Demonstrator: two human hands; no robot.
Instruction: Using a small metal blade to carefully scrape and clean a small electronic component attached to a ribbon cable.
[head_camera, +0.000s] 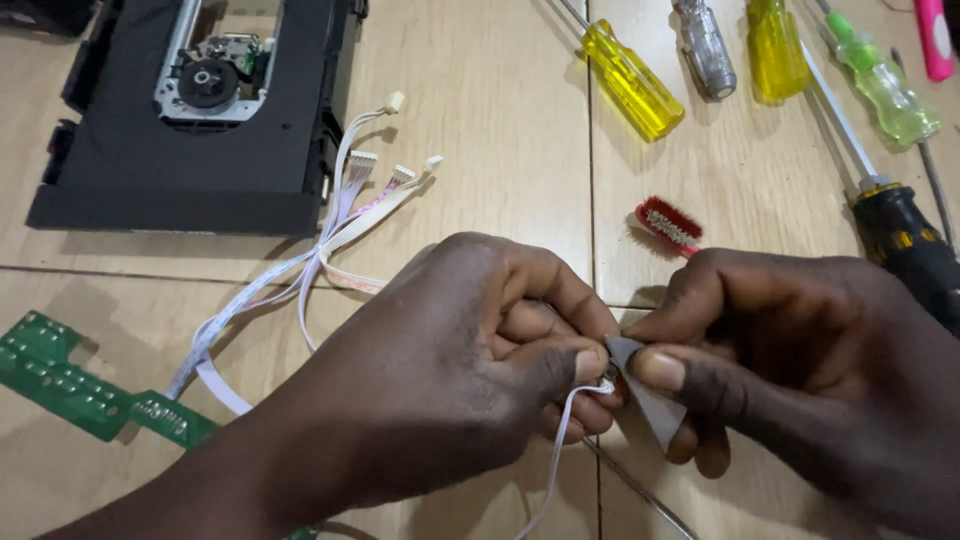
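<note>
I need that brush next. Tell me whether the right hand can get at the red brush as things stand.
Probably yes, once freed. The red brush lies bare on the table just beyond the right hand, nothing between them. But that hand now pinches a grey strip with the left hand.

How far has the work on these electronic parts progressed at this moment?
Done: the black disc drive lies opened, the green circuit board apart from it. In hand: the left hand and right hand pinch a grey strip at a white wire. Left: the ribbon cables lie loose.
</note>
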